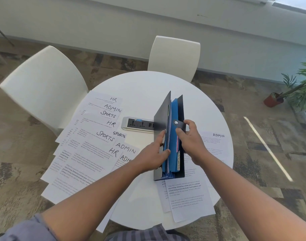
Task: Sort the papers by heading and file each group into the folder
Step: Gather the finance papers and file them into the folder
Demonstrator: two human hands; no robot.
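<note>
While the folder [173, 136] stands upright on the worktop [143, 87], holding blue dividers [174, 119], left hand [153, 156] fingers pinch its grey cover and right hand [189, 136] fingers grip its back.

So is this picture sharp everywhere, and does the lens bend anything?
Head view: the handwritten headings on the papers read clearly, and the folder and both hands are fairly sharp; the left chair and the carpet at the edges look smeared. The wide lens curves the wall line and stretches the forearms. Daylight is soft, with no hard glare on the table.
</note>
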